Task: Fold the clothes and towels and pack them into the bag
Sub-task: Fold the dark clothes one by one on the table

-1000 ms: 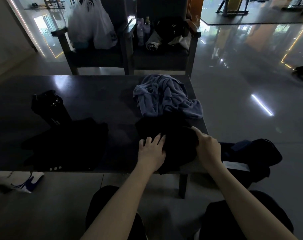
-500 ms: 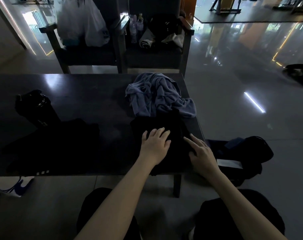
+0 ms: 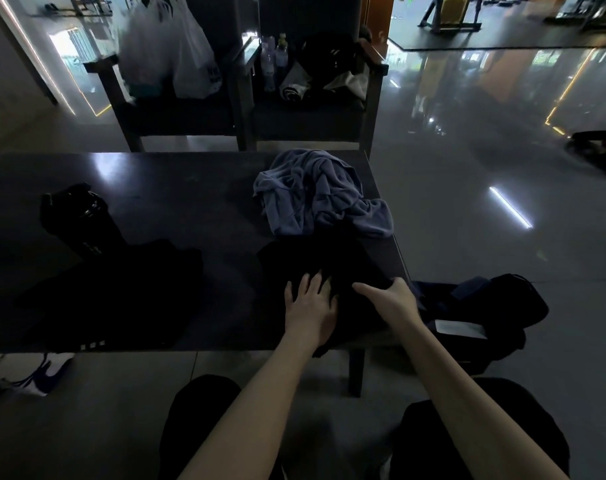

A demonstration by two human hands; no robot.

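Person seated at a dark desk (image 3: 190,202). Left grip (image 3: 310,308) lies flat, fingers spread, on a black garment (image 3: 308,261) at the desk's near right edge. Right grip (image 3: 393,301) rests on the garment's right side, thumb out; whether its fingers curl into the cloth cannot be told. Blue towel (image 3: 315,195) is crumpled just behind. Bag (image 3: 495,303) sits on the floor, right of the desk.

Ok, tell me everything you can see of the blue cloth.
The blue cloth is soft and towel-like, crumpled in an unfolded heap at the far right corner of the table. One hemmed flap reaches the right edge. Its near side meets the black garment, which the left hand and right hand are on; neither touches the cloth.
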